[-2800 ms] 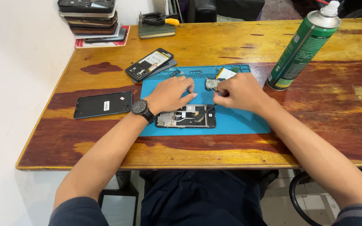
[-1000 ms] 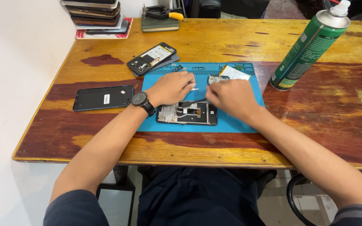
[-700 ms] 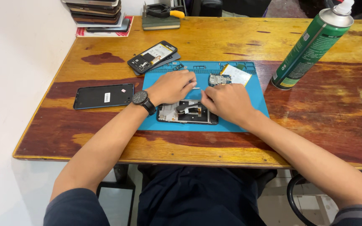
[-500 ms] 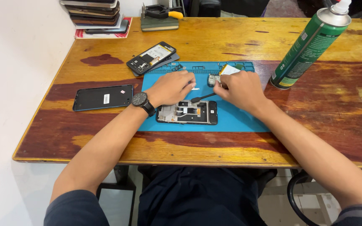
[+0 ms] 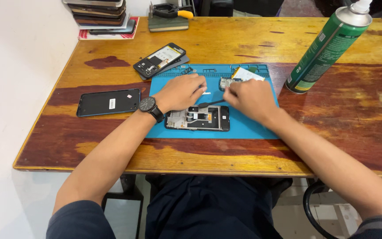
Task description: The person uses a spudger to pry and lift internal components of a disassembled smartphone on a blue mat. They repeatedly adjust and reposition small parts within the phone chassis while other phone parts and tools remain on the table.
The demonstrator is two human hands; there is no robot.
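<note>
On the blue mat (image 5: pixel 248 128) mid-table, our left hand (image 5: pixel 183 90) lies flat on the opened phone (image 5: pixel 198 118) while our right hand (image 5: pixel 252 97) pinches a black tool (image 5: pixel 212 104); a slip could gouge the internals.

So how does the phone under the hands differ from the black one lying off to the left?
The opened phone lies on the blue mat with its inner parts bared; the black phone lies on the bare wooden table, closed, a small white sticker on it. The left hand rests at the opened phone's top edge; nothing touches the black phone. Both lie flat, lengthwise left to right.
</note>
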